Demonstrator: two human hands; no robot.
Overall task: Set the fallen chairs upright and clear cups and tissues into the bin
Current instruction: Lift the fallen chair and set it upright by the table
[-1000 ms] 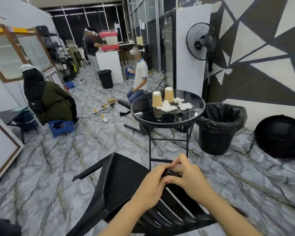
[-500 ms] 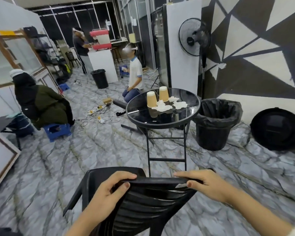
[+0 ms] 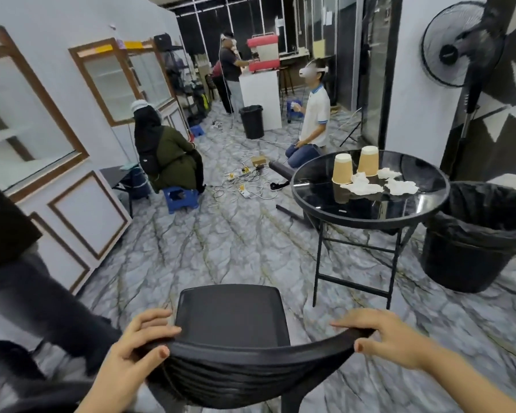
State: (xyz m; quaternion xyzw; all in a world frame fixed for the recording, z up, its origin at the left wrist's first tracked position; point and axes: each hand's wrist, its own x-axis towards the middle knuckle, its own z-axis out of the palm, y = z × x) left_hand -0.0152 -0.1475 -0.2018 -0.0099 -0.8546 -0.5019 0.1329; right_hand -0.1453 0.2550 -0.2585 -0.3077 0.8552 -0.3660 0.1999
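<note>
The black plastic chair (image 3: 233, 332), tipped a moment ago, now stands upright nearby, both hands' fingers (image 3: 149, 327) curled over its backrest, leaving paper cups (image 3: 342, 168) and tissues (image 3: 399, 186) on the table (image 3: 319, 201).

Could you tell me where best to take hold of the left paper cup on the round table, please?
Grip the left paper cup around its tan side wall, reaching in from the near side or from above. It stands upside down, narrow base up and wide rim on the glass table, so there is no open mouth to pinch. A crumpled tissue lies against its right, so the left is freer.
</note>
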